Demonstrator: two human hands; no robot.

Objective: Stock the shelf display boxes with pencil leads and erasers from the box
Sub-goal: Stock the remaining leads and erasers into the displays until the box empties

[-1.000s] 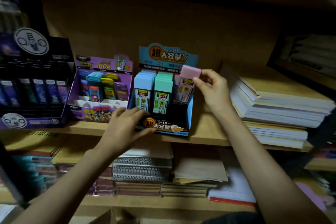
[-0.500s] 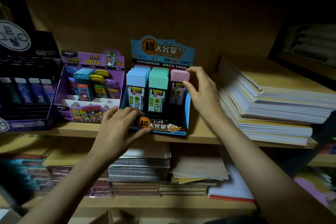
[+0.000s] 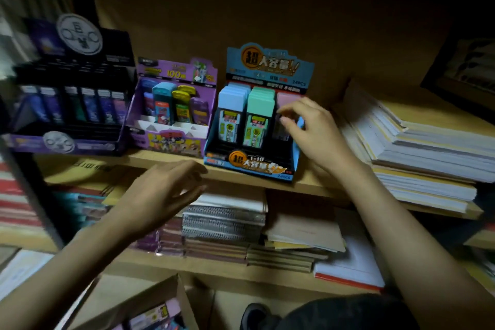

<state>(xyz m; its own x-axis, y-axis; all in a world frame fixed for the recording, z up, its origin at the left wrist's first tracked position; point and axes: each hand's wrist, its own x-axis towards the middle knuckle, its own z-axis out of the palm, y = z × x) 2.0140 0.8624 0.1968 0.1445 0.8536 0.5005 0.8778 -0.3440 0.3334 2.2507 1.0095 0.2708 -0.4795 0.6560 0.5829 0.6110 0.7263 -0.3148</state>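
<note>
Head view: right hand (image 3: 313,131) grip loose, empty, at pink lead case (image 3: 286,99) in blue box (image 3: 251,166); left hand (image 3: 163,193) slack.

Blue display box (image 3: 296,142) — pale-blue, mint, pink lead cases (image 3: 260,100); purple display box (image 3: 171,139) beside it

The person's 2 arms are bare along their whole visible length, the left hand (image 3: 160,193) and right hand (image 3: 313,131) uncovered too, and a dark, plain-looking garment (image 3: 348,313) shows blurred at the near edge, right of centre.
</note>
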